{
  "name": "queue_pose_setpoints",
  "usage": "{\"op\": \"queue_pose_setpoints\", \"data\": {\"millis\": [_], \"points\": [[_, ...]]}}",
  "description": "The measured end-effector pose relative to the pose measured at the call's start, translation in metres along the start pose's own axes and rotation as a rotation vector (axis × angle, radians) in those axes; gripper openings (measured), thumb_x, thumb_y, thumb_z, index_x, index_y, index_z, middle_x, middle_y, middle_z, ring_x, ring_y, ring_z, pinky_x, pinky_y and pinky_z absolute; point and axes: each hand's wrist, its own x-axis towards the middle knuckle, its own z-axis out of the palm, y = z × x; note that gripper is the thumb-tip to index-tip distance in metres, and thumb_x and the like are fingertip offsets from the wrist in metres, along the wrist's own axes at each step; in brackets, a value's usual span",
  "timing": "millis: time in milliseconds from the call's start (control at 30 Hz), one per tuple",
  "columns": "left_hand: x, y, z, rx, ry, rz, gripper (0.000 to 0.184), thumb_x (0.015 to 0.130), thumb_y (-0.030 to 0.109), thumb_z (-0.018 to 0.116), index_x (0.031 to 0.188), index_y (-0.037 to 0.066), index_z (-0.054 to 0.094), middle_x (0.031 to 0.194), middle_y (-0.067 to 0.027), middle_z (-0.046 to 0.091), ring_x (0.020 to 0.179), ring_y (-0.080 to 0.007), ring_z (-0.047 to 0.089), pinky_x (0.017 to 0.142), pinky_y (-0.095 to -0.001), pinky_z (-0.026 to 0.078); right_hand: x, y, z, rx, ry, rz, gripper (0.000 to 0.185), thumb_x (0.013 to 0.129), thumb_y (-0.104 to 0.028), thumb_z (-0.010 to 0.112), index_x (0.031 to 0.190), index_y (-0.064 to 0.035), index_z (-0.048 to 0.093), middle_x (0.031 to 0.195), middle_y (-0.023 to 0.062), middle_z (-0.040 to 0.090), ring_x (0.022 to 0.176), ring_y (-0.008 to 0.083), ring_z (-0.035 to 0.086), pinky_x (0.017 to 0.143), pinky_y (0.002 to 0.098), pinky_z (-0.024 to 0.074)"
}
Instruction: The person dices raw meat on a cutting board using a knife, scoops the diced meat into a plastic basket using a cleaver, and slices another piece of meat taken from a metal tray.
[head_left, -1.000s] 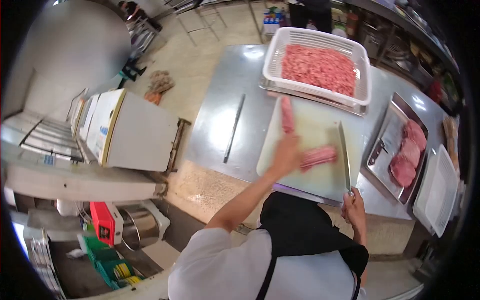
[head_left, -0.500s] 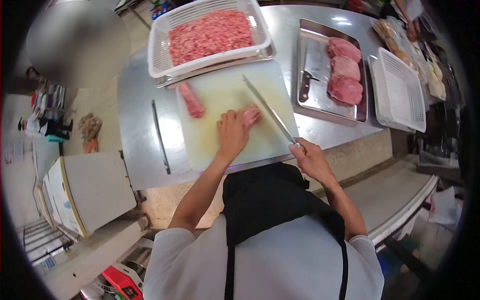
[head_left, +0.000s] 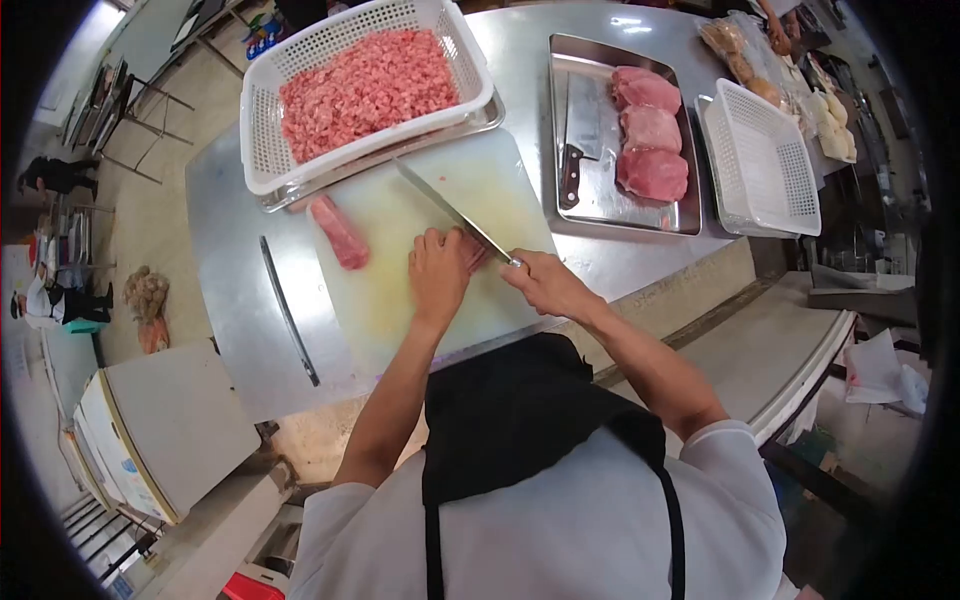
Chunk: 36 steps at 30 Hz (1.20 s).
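My right hand [head_left: 548, 284] grips the handle of a long kitchen knife [head_left: 436, 196]. The knife's blade slants up and left over a small piece of raw meat [head_left: 474, 254], close to my left fingers. My left hand [head_left: 438, 275] holds that piece down on the pale cutting board [head_left: 500, 180], with bent fingers on its left side. The hand and blade partly cover the meat, so I cannot tell how deep the edge sits. A longer strip of raw meat [head_left: 340, 234] lies by the board's left edge.
Behind the board, a white basket [head_left: 262, 140] holds diced meat. A metal tray [head_left: 600, 215] at right carries several meat slabs [head_left: 650, 135] and a cleaver [head_left: 571, 170]. An empty-looking white basket [head_left: 765, 160] stands beyond. A thin dark rod [head_left: 288, 310] lies at left on the steel table [head_left: 230, 290].
The knife has moved from the right of the small meat piece to over it, and my right hand has come closer to my left. The camera view has also shifted.
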Motion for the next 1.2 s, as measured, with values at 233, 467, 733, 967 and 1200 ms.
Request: {"op": "queue_pose_setpoints", "data": {"millis": [233,467,733,967,1200], "points": [[-0.002,0.0,-0.001,-0.081,0.036,-0.016,0.021,0.089,0.007,0.06,0.109,0.006,0.065,0.103,-0.0138,0.059,0.099,-0.0353,0.059,0.083,-0.0475,0.049,-0.037,-0.035,-0.011,0.012,-0.014,0.08,0.046,0.102,-0.04,0.057,0.109,0.0049,0.068,0.086,0.0271,0.069,0.085,0.0438,0.069,0.082,0.0493,0.0525],[-0.005,-0.006,0.004,-0.101,0.029,-0.013,0.022,0.086,0.005,0.061,0.108,0.005,0.061,0.104,-0.0139,0.058,0.099,-0.0359,0.058,0.083,-0.0477,0.049,0.007,-0.008,0.01,-0.04,0.055,-0.101,0.045,0.105,-0.039,0.056,0.115,0.0042,0.066,0.064,0.0134,0.059,0.049,0.022,0.059,0.056,0.039,0.0502],[-0.005,-0.009,0.004,-0.167,0.056,-0.018,0.023,0.087,0.004,0.06,0.11,0.005,0.061,0.103,-0.0151,0.056,0.099,-0.0377,0.057,0.084,-0.0482,0.048,-0.003,-0.029,0.017,0.035,0.009,0.067,0.049,0.101,-0.044,0.059,0.104,0.0042,0.068,0.075,0.024,0.065,0.076,0.0405,0.067,0.075,0.0496,0.0515],[-0.013,-0.019,-0.009,-0.226,0.063,0.005,0.019,0.087,0.005,0.062,0.106,0.003,0.062,0.1,-0.016,0.058,0.096,-0.0379,0.057,0.083,-0.0493,0.047,-0.036,-0.052,-0.002,0.03,-0.074,0.178,0.05,0.102,-0.044,0.058,0.113,0.0042,0.067,0.079,0.0247,0.068,0.082,0.0426,0.069,0.078,0.0497,0.0526],[-0.015,-0.026,0.011,-0.158,0.106,0.01,0.018,0.086,0.005,0.062,0.103,0.007,0.065,0.1,-0.0133,0.059,0.098,-0.0343,0.058,0.083,-0.0465,0.046,0.006,-0.018,0.032,-0.073,0.059,-0.016,0.049,0.101,-0.042,0.059,0.117,0.0034,0.065,0.089,0.0291,0.07,0.093,0.048,0.068,0.087,0.053,0.0521]]}}
